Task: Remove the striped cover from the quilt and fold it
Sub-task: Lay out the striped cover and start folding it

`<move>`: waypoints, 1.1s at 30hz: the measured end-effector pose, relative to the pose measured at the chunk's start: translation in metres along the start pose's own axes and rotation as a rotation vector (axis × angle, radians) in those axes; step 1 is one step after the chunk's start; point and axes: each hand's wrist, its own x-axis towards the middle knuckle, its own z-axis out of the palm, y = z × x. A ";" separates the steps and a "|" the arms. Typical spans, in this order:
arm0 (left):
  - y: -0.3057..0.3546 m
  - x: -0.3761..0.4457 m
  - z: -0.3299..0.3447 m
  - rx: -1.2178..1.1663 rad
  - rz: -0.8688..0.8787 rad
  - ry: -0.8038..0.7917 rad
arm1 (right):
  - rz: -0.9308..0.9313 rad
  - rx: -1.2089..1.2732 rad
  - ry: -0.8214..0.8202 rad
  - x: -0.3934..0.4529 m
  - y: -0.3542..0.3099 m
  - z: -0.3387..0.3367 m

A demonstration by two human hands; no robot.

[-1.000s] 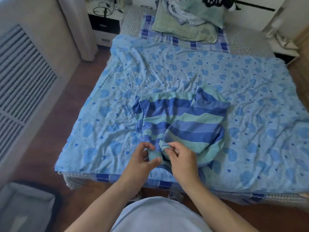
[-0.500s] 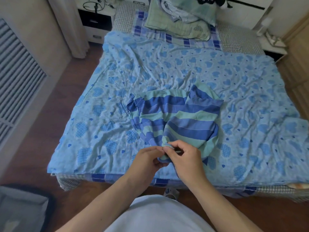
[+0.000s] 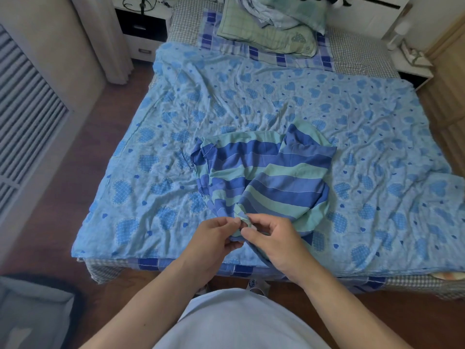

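Head view showed a person standing at the near foot of a bed [image 3: 118, 269], pale shirt at the bottom edge, both forearms reaching forward. Left hand [image 3: 214, 239] and right hand [image 3: 274, 241] met just beyond the near edge of the mattress, fingers [image 3: 247, 217] curled and pinching one bunched corner of the striped cover [image 3: 266, 177] between them; neither hand was spread wide. From that pinched corner the cover fanned away toward the middle of the bed as a loose, roughly gathered heap of blue and green bands, lying on top of the heart-printed quilt [image 3: 251, 96], which spread flat but wrinkled across most of the mattress.

By the look of it, the removal was done: the cover sat as a separate piece, no longer around the quilt. Folding seemed barely begun, since the heap had no squared edges and only one corner was in hand; finding the other corners, shaking it flat and doubling it over all appeared to be left.

Farther off, a green pillow [image 3: 266, 36] with crumpled bedding lay at the head of the bed. A nightstand [image 3: 141, 28] stood at the far left, another surface at the far right. Nothing lay on the cover itself; the quilt's wrinkles beneath could make smoothing awkward.
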 end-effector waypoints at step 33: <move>0.022 -0.001 0.005 0.014 -0.182 -0.250 | -0.544 -0.519 0.213 -0.032 0.012 -0.004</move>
